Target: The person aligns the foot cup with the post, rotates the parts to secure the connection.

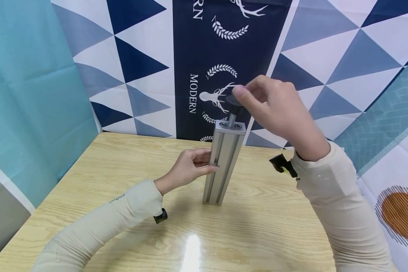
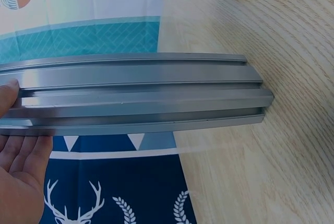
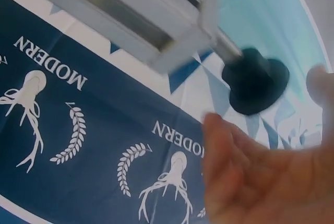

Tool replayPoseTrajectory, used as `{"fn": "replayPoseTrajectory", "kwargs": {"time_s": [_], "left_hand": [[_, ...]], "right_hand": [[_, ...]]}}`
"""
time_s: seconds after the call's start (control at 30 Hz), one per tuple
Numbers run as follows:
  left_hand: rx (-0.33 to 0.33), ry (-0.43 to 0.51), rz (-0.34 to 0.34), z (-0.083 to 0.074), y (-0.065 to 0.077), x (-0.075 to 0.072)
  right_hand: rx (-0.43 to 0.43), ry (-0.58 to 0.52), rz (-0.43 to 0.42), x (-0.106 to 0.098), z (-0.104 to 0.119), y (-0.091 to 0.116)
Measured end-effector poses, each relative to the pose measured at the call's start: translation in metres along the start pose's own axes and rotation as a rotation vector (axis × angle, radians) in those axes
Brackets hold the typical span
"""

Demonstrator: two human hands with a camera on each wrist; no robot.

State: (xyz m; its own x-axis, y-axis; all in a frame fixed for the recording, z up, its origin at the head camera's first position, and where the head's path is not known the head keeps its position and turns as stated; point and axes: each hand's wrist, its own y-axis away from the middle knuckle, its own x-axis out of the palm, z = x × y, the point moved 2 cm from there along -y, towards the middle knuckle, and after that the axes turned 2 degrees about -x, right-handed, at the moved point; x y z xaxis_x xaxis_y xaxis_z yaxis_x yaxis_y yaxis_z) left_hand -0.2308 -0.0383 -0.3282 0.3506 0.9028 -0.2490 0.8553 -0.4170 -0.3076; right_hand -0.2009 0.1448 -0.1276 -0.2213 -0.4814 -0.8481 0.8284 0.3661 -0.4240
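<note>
An aluminium extrusion profile [image 1: 224,162] stands upright on the table, grooves running along its length. My left hand [image 1: 187,166] grips it at mid-height, thumb on the near face and fingers behind. Two screws hold an end plate [image 1: 229,130] on top. From this plate rises a metal stem bearing a black levelling foot [image 1: 235,108]. Around the foot is my right hand [image 1: 278,105]. The right wrist view shows a gap between the foot [image 3: 255,83] and the loosely bent fingers and thumb. In the left wrist view the profile [image 2: 135,96] runs down to the wood.
The wooden table [image 1: 139,158] ends at a patterned cloth backdrop [image 1: 146,75]. A teal curtain [image 1: 30,94] hangs at left, and a cloth with an orange circle [image 1: 404,215] at right. Small black wrist cameras hang below both sleeves.
</note>
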Motion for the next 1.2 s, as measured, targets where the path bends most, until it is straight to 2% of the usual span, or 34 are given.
{"fn": "replayPoseTrajectory", "kwargs": {"time_s": [0.07, 0.13, 0.23, 0.3, 0.37, 0.43, 0.53, 0.6, 0.7, 0.8, 1.03, 1.13, 1.2], "left_hand": [[-0.003, 0.001, -0.001, 0.0, 0.0, 0.0], [-0.004, 0.004, -0.001, 0.001, 0.0, 0.0], [-0.002, 0.006, -0.002, 0.001, -0.001, 0.0], [-0.002, 0.007, -0.004, 0.001, -0.001, 0.0], [-0.003, 0.009, -0.006, 0.001, -0.001, -0.001], [-0.004, 0.011, -0.007, 0.001, -0.001, -0.001], [0.001, 0.014, -0.006, 0.002, -0.001, -0.001], [0.006, 0.016, -0.003, 0.003, -0.002, -0.001], [0.011, 0.018, 0.003, 0.004, -0.002, 0.0], [0.012, 0.017, 0.006, 0.004, -0.002, 0.0], [0.012, 0.014, 0.001, 0.003, -0.002, -0.001], [0.012, 0.017, 0.001, 0.003, -0.002, -0.001], [0.013, 0.017, 0.002, 0.004, -0.002, 0.0]], "right_hand": [[-0.073, -0.018, 0.102, -0.005, -0.002, -0.003], [-0.15, -0.04, 0.249, -0.009, -0.004, -0.007], [-0.222, -0.062, 0.461, -0.014, -0.007, -0.011], [-0.248, -0.065, 0.52, -0.016, -0.009, -0.013], [-0.241, -0.041, 0.478, -0.015, -0.009, -0.014], [-0.192, -0.002, 0.36, -0.012, -0.008, -0.015], [-0.07, 0.034, 0.166, -0.003, -0.005, -0.013], [-0.003, 0.047, 0.065, 0.004, -0.003, -0.01], [0.038, 0.054, -0.016, 0.01, -0.001, -0.007], [0.051, 0.056, -0.047, 0.012, 0.0, -0.005], [0.052, 0.088, -0.055, 0.012, 0.003, -0.003], [0.029, 0.111, -0.027, 0.01, 0.003, -0.002], [0.015, 0.124, 0.023, 0.006, 0.002, -0.002]]}}
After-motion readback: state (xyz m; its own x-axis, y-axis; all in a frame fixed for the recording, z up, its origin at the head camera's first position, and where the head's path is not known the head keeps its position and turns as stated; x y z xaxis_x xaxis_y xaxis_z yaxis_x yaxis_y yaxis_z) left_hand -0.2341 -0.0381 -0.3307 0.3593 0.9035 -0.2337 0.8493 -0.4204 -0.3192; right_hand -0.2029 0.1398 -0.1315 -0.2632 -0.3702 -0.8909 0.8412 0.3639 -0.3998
